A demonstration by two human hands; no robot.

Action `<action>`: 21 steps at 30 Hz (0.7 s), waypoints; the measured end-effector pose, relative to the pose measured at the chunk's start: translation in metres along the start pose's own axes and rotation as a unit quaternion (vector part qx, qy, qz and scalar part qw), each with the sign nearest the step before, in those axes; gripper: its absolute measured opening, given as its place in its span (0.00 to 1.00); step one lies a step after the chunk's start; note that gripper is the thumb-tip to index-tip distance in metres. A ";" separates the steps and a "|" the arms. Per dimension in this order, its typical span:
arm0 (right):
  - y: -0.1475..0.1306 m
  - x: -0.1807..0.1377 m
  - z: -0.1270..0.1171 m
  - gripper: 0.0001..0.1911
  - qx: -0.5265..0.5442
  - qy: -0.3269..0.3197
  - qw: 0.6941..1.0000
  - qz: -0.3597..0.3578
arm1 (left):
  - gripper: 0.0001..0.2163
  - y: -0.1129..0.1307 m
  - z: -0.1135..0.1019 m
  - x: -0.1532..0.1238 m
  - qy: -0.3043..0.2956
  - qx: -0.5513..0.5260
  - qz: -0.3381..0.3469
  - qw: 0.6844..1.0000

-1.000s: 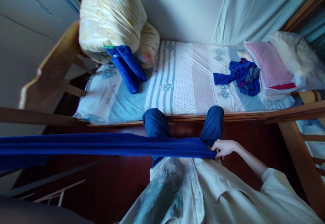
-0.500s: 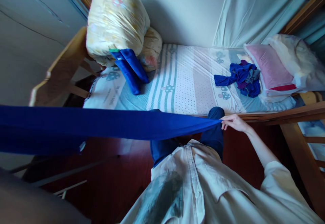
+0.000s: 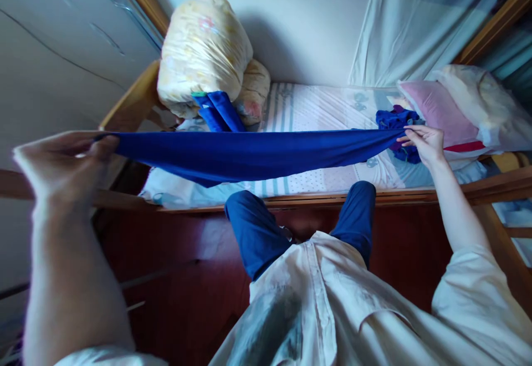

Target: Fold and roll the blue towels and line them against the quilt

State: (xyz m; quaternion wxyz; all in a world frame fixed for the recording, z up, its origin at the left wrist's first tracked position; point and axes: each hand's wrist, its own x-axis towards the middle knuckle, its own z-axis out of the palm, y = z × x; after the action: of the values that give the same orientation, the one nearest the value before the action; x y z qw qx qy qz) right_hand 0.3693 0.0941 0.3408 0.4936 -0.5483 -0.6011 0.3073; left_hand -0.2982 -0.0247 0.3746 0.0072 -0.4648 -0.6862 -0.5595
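A long piece of blue cloth (image 3: 249,153) is stretched taut between my hands, its lower edge sagging above the bed's front side. My left hand (image 3: 68,158) pinches one end at the far left. At the other end, the fingertips of my right hand (image 3: 426,142) grip the corner. What kind of cloth it is, I cannot tell. Behind it, two blue rolled bundles (image 3: 222,110) lean by a stuffed yellowish bedding bundle (image 3: 203,50); their lower ends are hidden. A crumpled heap of blue and purple cloth (image 3: 394,117) lies partly covered near my right hand.
The bed (image 3: 316,106) has a patterned sheet and a wooden frame. A pink pillow (image 3: 440,111) and a clear-bagged bundle (image 3: 477,100) rest at its right end. Pale curtain fabric (image 3: 394,28) hangs behind. Reddish-brown floor (image 3: 183,283) lies below my knees.
My left hand has come into view at the left, holding the cloth's end. The cloth has risen and is pulled straighter; my right hand has moved up and to the right with it.
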 end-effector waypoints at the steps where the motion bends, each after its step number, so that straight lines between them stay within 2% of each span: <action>1: 0.000 0.000 -0.002 0.15 0.000 0.002 1.000 0.006 | 0.35 -0.013 0.005 0.007 -0.012 0.026 -0.030 0.999; 3: 0.000 -0.002 -0.005 0.13 0.004 0.008 1.000 0.025 | 0.37 -0.032 0.017 0.015 -0.055 0.072 -0.070 0.993; 5: -0.001 -0.006 -0.007 0.10 0.009 0.015 0.998 0.055 | 0.39 -0.044 0.028 0.017 -0.097 0.090 -0.075 0.988; 7: -0.002 -0.009 -0.009 0.07 0.013 0.023 0.996 0.087 | 0.39 -0.049 0.038 0.014 -0.130 0.089 -0.083 0.984; 9: -0.002 -0.011 -0.012 0.06 0.015 0.028 0.993 0.113 | 0.39 -0.049 0.046 0.011 -0.158 0.102 -0.126 0.974; 13: 0.001 -0.007 -0.019 0.05 0.003 0.028 0.991 0.127 | 0.37 -0.054 0.064 0.011 -0.200 0.120 -0.189 0.954; 17: 0.014 0.004 -0.024 0.03 -0.033 0.019 0.991 0.128 | 0.35 -0.073 0.087 0.014 -0.234 0.099 -0.204 0.945; 21: 0.042 0.018 -0.020 0.09 -0.059 -0.025 0.988 0.139 | 0.29 -0.093 0.111 0.001 -0.248 0.031 -0.201 0.947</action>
State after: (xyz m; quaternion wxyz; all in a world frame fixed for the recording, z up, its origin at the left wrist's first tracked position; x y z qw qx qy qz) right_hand 0.4041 0.1170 0.3136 0.3974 -0.6472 -0.5481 0.3505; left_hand -0.3018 0.0674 0.2626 -0.2616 -0.4410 -0.7623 -0.3949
